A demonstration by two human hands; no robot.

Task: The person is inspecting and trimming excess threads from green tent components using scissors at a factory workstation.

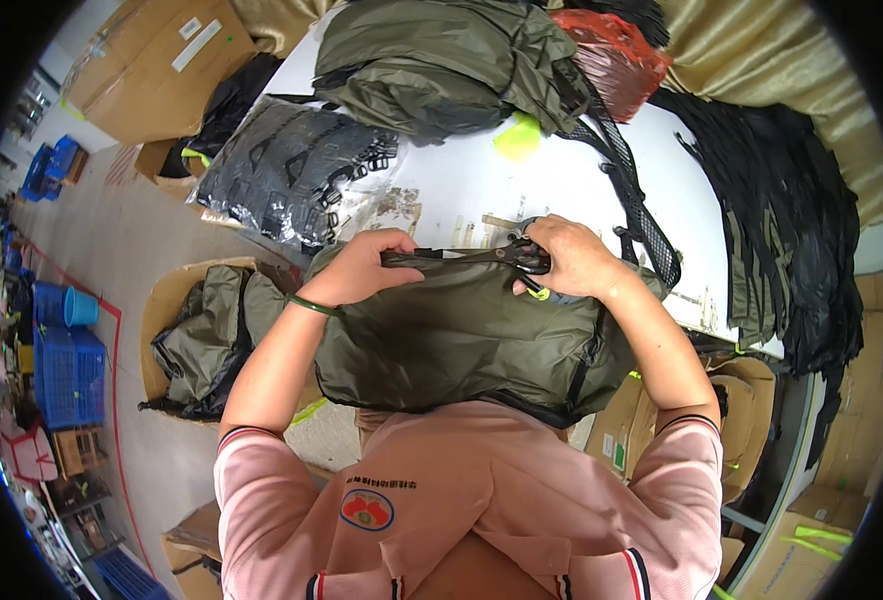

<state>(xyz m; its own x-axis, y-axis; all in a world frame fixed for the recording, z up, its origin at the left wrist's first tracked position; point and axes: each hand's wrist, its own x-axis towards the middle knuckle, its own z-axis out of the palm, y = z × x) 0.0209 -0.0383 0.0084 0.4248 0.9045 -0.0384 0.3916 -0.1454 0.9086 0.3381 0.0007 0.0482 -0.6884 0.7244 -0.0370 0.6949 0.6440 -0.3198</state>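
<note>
An olive-green fabric bag (442, 340) with black trim hangs over the near table edge, against my body. My left hand (370, 268) pinches the black strip along its top edge between thumb and fingers. Wrapped round the handles of dark-bladed scissors (503, 254) is my right hand (574, 258); grey and yellow-green bits of the handles show by its fingers. The blades point left along the bag's top edge, toward my left hand. Whether they touch the black strip I cannot tell.
More olive bags (432, 70) are heaped at the table's far side, beside a red plastic bag (617, 60). A clear-wrapped black pack (287, 165) lies left. Black straps (792, 210) hang at right. An open carton (167, 290) of olive fabric stands left, below.
</note>
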